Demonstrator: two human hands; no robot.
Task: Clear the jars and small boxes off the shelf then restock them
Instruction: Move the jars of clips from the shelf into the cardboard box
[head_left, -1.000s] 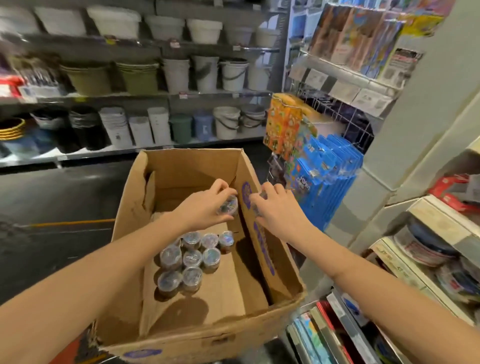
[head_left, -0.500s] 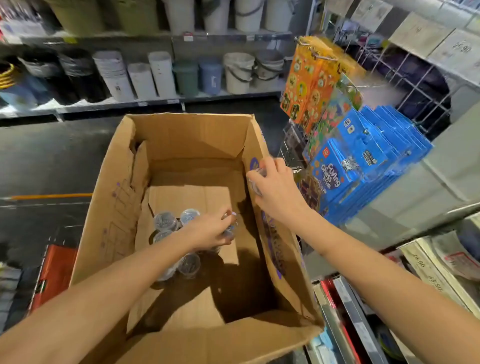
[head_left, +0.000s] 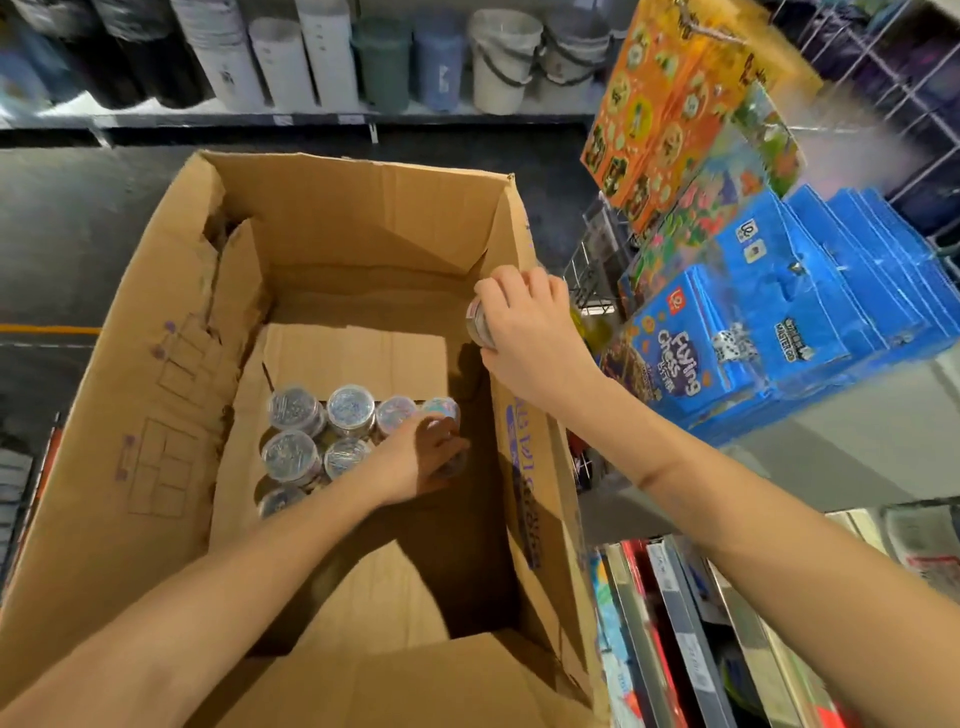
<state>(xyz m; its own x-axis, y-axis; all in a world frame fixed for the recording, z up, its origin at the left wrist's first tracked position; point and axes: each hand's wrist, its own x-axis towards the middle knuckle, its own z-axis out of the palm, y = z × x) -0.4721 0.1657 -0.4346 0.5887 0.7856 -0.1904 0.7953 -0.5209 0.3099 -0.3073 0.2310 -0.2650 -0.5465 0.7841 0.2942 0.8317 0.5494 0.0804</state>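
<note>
Head view: deep in the big brown cardboard box (head_left: 156, 374), the left hand (head_left: 415, 460) curls round a small clear glitter-filled jar (head_left: 452, 462) beside the packed cluster of jars (head_left: 322, 431), the right hand (head_left: 524, 332) grips another jar (head_left: 479, 325) at the rim above, so clearing seems under way, restocking unbegun.

carrier: open cardboard box (head_left: 156, 415) | on its floor: clear-lidded jars (head_left: 289, 453), upright, packed in rows
</note>
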